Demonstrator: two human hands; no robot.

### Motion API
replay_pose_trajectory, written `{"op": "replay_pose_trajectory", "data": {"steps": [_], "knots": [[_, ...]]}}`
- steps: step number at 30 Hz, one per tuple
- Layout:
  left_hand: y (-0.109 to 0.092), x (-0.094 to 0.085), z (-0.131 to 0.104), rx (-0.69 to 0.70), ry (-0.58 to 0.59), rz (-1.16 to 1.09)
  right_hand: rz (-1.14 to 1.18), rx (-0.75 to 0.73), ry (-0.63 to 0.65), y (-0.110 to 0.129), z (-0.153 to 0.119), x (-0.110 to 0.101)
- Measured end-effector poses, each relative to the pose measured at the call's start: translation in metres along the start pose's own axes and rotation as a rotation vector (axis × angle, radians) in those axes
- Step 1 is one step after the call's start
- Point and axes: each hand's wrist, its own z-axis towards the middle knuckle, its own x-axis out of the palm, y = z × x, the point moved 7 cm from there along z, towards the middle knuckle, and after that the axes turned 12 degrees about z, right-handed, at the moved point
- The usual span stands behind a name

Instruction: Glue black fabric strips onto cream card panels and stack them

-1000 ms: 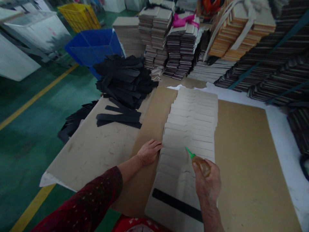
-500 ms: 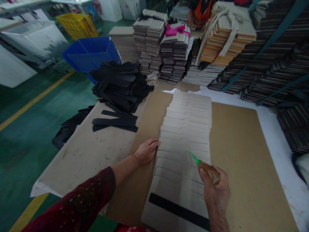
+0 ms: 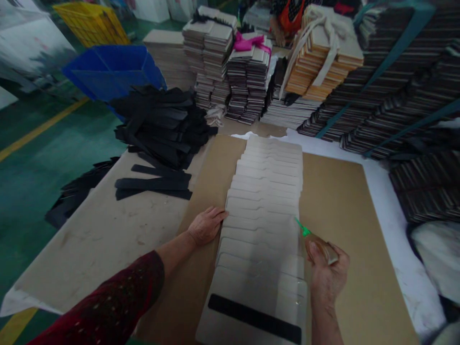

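A row of overlapping pale grey boards (image 3: 264,191) runs away from me over a brown cardboard sheet (image 3: 341,206). My left hand (image 3: 207,226) lies at the left edge of the row, fingers stretched out and fingertips touching a board. In my right hand (image 3: 328,275) is a brown glue bottle (image 3: 318,247), gripped with its green nozzle tilted up-left over the right part of the boards. Small shiny spots show on the right side of the nearer boards. Across the nearest board lies a black strip (image 3: 255,318).
Loose black strips (image 3: 154,184) and a heap of them (image 3: 165,124) sit on the left of the table. A blue bin (image 3: 111,72) stands behind. Stacked boards (image 3: 247,81) and a tied bundle (image 3: 323,52) line the back. Another person's hand (image 3: 277,31) shows beyond.
The glue bottle's nozzle has moved right, toward the boards' right edge. My left hand stays at the left edge. The whole view has shifted, so the scene sits further left.
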Motion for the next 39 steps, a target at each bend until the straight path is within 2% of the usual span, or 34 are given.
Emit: {"op": "replay_pose_trajectory", "data": {"steps": [3, 9, 13, 18, 23, 28, 34, 39], "knots": [[0.001, 0.001, 0.000, 0.000, 0.000, 0.007, -0.106, 0.025, -0.045, 0.007, -0.001, 0.002], [0.000, 0.001, 0.000, 0.002, -0.001, 0.018, -0.168, -0.087, 0.088, 0.020, -0.006, 0.015], [-0.001, 0.000, 0.000, 0.000, -0.005, 0.028, -0.227, -0.150, 0.064, 0.022, -0.004, 0.014], [-0.001, -0.001, 0.000, 0.000, -0.007, 0.033, -0.221, -0.131, 0.198, 0.025, -0.013, 0.027], [-0.002, -0.002, 0.001, 0.003, -0.002, 0.035, -0.222, -0.125, 0.176, 0.024, -0.016, 0.030], [-0.002, -0.001, 0.001, 0.002, 0.006, 0.039, -0.218, -0.169, 0.273, 0.023, -0.023, 0.044], [-0.001, 0.001, 0.000, 0.002, 0.019, 0.034, -0.229, -0.135, 0.238, 0.030, -0.027, 0.043], [-0.002, -0.001, 0.000, -0.003, 0.028, 0.026, -0.232, -0.158, 0.316, 0.030, -0.030, 0.055]]}}
